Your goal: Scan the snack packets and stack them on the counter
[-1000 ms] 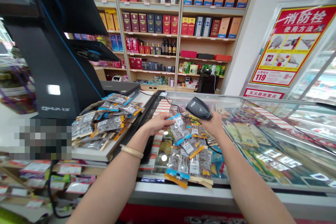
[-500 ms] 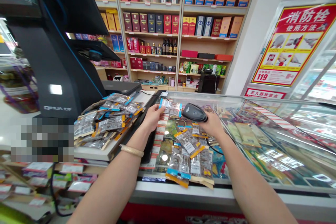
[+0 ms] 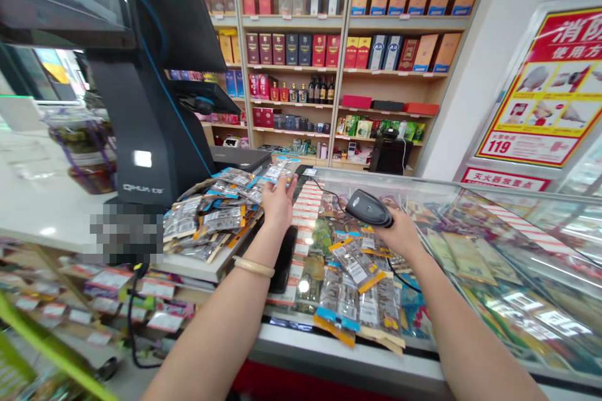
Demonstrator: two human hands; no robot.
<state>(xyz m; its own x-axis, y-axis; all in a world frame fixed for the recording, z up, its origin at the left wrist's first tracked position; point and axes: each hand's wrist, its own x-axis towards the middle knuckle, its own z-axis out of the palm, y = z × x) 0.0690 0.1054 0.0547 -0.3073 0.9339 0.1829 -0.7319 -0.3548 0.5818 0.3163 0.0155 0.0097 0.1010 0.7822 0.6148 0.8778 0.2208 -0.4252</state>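
My left hand [image 3: 278, 203] is at the right end of a pile of small clear snack packets [image 3: 204, 219] with blue and orange ends. Its fingers are apart, and one packet [image 3: 281, 169] lies just beyond the fingertips; whether they still touch it is unclear. A gold-coloured bangle [image 3: 254, 267] circles the left wrist. In my right hand [image 3: 399, 233] is a black handheld barcode scanner [image 3: 369, 208], its head pointing left. Below the scanner, more snack packets [image 3: 357, 263] are spread over the glass counter.
A dark register stand [image 3: 141, 144] with screens rises at the left. On the glass counter [image 3: 308, 244] lie a black phone-like slab [image 3: 284, 263] and a strip of price labels [image 3: 305, 213]. The scanner's cable [image 3: 404, 277] trails beside the packets. Shelves of boxes [image 3: 291, 50] stand behind.
My left hand has moved left from in front of the scanner to the pile, carrying a packet there, and its fingers have spread. My right hand still holds the scanner. The view has turned left.
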